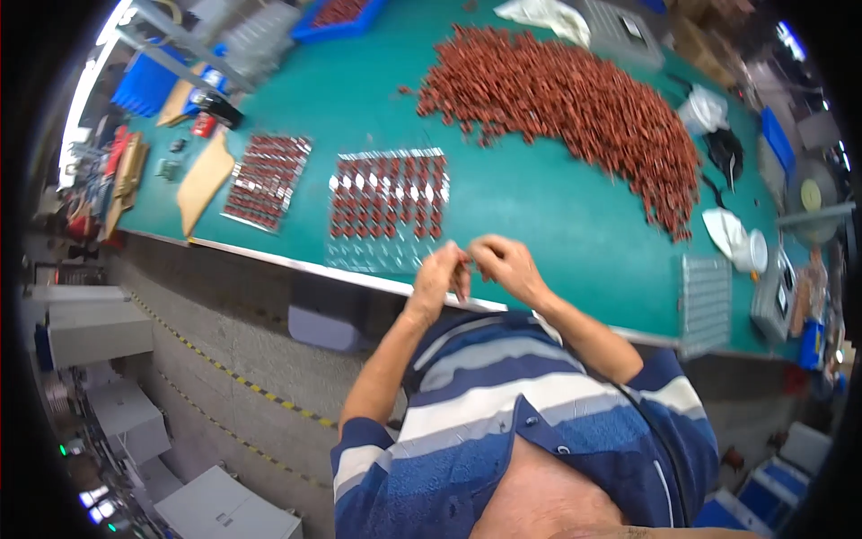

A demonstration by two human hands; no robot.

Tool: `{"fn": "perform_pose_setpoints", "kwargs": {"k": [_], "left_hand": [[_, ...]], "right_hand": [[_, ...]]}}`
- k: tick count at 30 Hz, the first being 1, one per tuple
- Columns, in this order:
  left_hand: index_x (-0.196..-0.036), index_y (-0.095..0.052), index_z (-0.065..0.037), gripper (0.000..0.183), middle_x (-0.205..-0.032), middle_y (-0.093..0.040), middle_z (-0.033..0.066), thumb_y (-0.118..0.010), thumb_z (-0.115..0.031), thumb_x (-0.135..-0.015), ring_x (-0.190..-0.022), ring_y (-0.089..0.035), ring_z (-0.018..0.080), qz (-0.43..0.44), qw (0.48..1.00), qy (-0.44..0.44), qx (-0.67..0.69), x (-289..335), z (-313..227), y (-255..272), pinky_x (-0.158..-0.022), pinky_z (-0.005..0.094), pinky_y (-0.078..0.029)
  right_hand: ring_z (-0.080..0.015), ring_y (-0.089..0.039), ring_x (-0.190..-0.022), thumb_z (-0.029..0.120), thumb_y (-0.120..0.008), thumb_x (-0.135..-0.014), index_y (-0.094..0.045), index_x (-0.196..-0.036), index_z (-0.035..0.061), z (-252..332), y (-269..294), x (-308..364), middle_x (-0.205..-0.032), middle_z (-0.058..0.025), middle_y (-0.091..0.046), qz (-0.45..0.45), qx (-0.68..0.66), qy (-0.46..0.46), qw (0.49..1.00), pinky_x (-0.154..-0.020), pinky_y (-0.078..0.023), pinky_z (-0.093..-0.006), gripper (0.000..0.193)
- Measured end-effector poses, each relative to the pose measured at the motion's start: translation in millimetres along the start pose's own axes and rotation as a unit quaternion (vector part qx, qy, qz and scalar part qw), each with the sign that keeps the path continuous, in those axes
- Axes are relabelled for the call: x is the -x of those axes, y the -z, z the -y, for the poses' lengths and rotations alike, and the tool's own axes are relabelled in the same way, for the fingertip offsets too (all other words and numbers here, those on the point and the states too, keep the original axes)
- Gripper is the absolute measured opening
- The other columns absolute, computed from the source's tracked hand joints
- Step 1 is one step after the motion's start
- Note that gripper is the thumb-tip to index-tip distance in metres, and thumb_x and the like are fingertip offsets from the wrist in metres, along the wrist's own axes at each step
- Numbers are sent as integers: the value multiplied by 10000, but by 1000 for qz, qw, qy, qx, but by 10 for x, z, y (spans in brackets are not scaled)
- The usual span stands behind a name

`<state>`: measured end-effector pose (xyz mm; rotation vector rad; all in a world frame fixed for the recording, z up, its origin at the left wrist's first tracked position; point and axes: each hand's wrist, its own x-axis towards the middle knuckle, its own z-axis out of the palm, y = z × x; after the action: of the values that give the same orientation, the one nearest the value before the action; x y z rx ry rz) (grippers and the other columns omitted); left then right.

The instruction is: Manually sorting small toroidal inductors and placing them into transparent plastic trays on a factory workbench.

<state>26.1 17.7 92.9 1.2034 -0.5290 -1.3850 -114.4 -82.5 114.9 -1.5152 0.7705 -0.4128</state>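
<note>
My left hand (440, 278) is closed in a pinch at the table's near edge, with a small reddish-brown part (464, 258) at its fingertips. Beside it, my right hand (505, 267) has its fingers curled together; what they hold, if anything, is too small to make out. Just left of my hands lies a clear plastic blister tray (373, 256). Rows of reddish-brown parts fill its far and middle pockets, while the nearest pockets are bare. Another filled blister tray (267, 182) lies farther left. A large heap of loose reddish-brown parts (561, 103) spreads beyond my right hand.
A stack of clear trays (706, 305) overhangs the table edge at right, near a white cup (752, 252) and a grey box (774, 296). Tan board (203, 184) lies at left. A blue bin (337, 22) stands at the back. The green table (530, 198) ends before my body.
</note>
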Motion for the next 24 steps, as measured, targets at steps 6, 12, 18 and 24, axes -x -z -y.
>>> {"fn": "perform_pose_setpoints", "kwargs": {"k": [6,12,18,24], "left_hand": [[-1088,-510,16,208,-741,-539,28,-507,-155,-970,-627,-525,86,37,988,-108,-103,-4,5,-49,-556,226,-437],[-1036,-520,-2,157,-712,-525,27,-508,-140,-962,-588,-498,84,-24,993,-111,-37,29,23,-127,-519,225,-420],[-1005,-506,-22,130,-692,-513,32,-491,-146,-969,-568,-493,97,-58,990,-113,61,-45,113,-162,-499,235,-419],[-1001,-542,-14,144,-717,-571,128,-533,-131,-918,-610,-570,204,-121,914,-206,-327,-79,52,-180,-566,348,-453]], "right_hand": [[-69,-517,-557,196,-586,-914,-637,-970,18,-107,43,-14,-680,-4,-573,6,-234,-99,967,-479,-389,-211,193],[-72,-547,-594,190,-564,-948,-631,-986,21,-197,-55,32,-744,-16,-597,27,-272,-33,961,-516,-421,-195,185],[-110,-574,-644,269,-546,-958,-607,-967,-29,-280,-60,-84,-746,-41,-607,-124,-247,-28,961,-566,-461,-232,304],[-80,-561,-543,251,-576,-930,-604,-825,25,-222,-52,20,-669,-19,-596,-21,-190,-74,979,-477,-432,-217,250]]}}
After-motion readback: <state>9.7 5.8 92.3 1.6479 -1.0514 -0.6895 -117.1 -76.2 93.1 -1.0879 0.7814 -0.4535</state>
